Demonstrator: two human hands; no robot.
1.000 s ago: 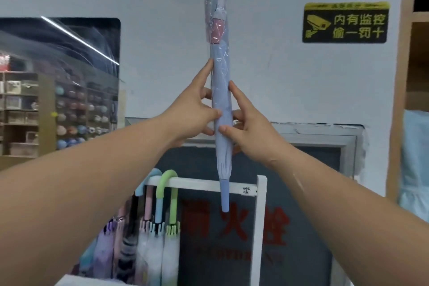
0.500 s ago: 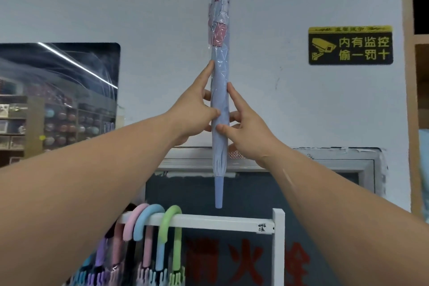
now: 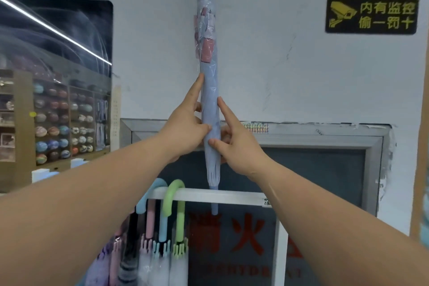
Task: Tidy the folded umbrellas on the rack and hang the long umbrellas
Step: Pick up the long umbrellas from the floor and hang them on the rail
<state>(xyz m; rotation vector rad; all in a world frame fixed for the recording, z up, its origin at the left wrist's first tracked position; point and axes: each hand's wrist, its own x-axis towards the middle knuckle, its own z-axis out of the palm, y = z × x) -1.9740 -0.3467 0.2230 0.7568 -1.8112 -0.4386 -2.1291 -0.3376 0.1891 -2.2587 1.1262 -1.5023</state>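
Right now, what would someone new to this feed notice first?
The long lilac-blue umbrella in clear plastic wrap stands upright in mid-frame, pinched between the left hand and the right hand. Below it, a green hooked handle and a pale blue hooked handle hang on the white rack rail. A black-and-yellow camera warning sign sits high on the wall at right.

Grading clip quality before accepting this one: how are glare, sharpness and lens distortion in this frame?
Head view: light is even, no hard shadows; a bright streak of glare crosses the glossy panel at left; plastic wrap on the blue umbrella glints; the yellow sign is legible but soft; the hanging umbrellas at the bottom are blurred; wide-angle stretch swells both forearms toward the corners.
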